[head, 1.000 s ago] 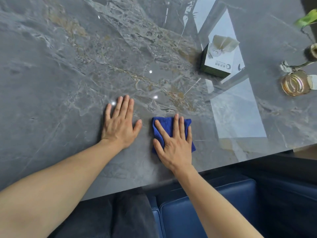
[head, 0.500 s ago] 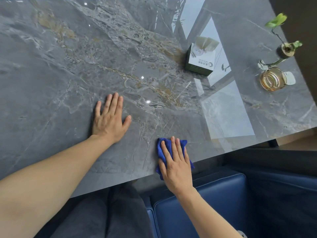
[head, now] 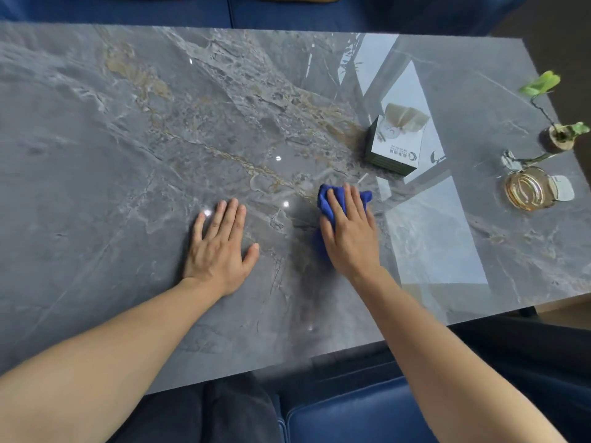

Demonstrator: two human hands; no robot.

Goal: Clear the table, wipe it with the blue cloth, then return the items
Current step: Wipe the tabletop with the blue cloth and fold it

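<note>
The grey marble table point(head: 128, 155) fills most of the head view. My right hand point(head: 350, 231) presses flat on the bunched blue cloth point(head: 326, 199) near the table's middle; blue folds show past the fingertips and beside the palm. My left hand point(head: 220, 247) lies flat on the stone to the left, fingers spread, holding nothing. A white tissue box point(head: 395, 145) with a tissue sticking out stands a little beyond and to the right of the cloth. A glass jar point(head: 527, 188) and a small potted plant point(head: 558, 137) stand at the table's right end.
A blue cushioned seat point(head: 351, 414) lies under the near table edge, with dark trousers point(head: 198, 414) beside it. More blue seating point(head: 287, 11) runs along the far edge. Window reflections brighten the right part of the stone.
My right hand has slid the cloth away from the near edge toward the tissue box. The left hand has stayed planted flat. The view now takes in more of the far side.
</note>
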